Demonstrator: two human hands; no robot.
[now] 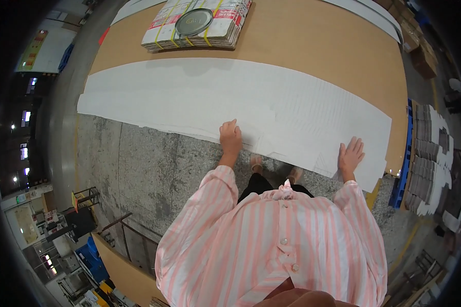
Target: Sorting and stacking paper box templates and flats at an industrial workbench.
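Observation:
A long white cardboard sheet lies across the near part of a brown-topped table, its near edge ragged and uneven. My left hand rests on that edge around the middle, fingers curled in; whether something is pinched in them is hidden. Toward the sheet's right end, my right hand lies flat with its fingers spread, touching the white surface. Faint creases and ridges run over the sheet between and above my hands.
On the brown tabletop, a strapped bundle of flat cardboard carries a round grey lid. Stacked cardboard sheets stand on a blue pallet at the right. Metal frames and a blue bin are at lower left.

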